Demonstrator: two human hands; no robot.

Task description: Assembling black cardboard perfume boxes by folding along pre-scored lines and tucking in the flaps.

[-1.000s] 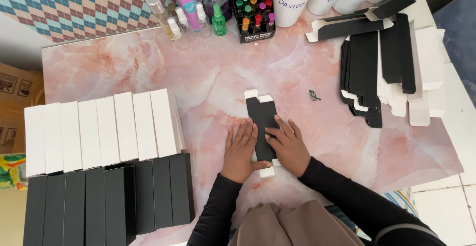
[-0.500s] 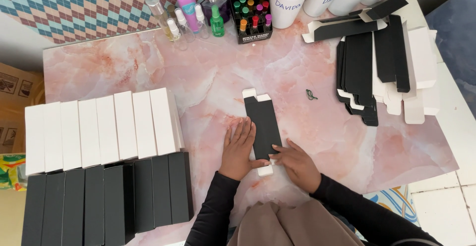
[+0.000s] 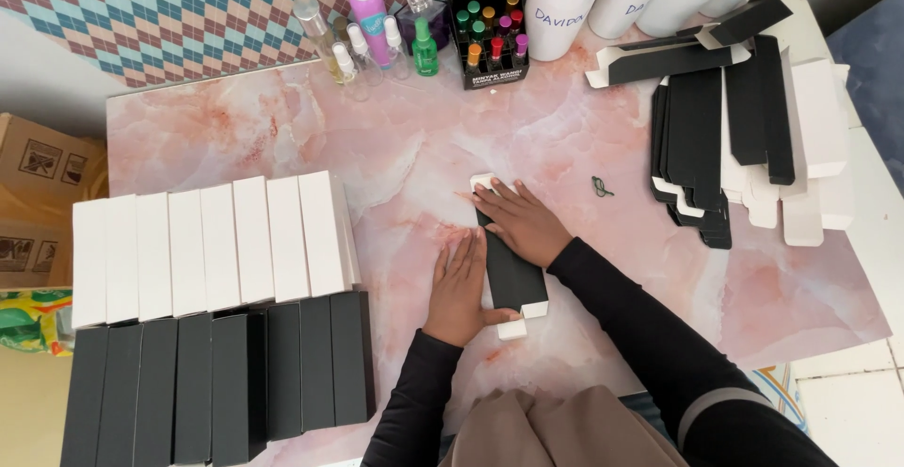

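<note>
- Lying flat near the middle of the pink marble table (image 3: 282,128), a black flattened carton (image 3: 513,274) with white end flaps is the landmark for all places here.
- The left hand (image 3: 460,288) rests just left of the carton, palm down, fingers straight and pressed together; its thumb touches the carton's lower edge.
- The right hand (image 3: 523,222) presses on the upper end of the carton, fingers spread a little, covering most of the top flap.
- Both hands are flat and pinch nothing, as far as this view shows.
- Far left of the carton stands a row of white boxes (image 3: 207,250), and below it a row of black boxes (image 3: 217,382), side by side.
- Well to the right of the carton lies a pile of black and white flat cartons (image 3: 744,137).
- Above the carton, at the far table edge, stand small spray bottles (image 3: 377,39), a black display of little bottles (image 3: 490,29) and white cylinders (image 3: 565,1).
- A small dark scrap (image 3: 602,186), perhaps a thread, lies just to the upper right of the carton.
</note>
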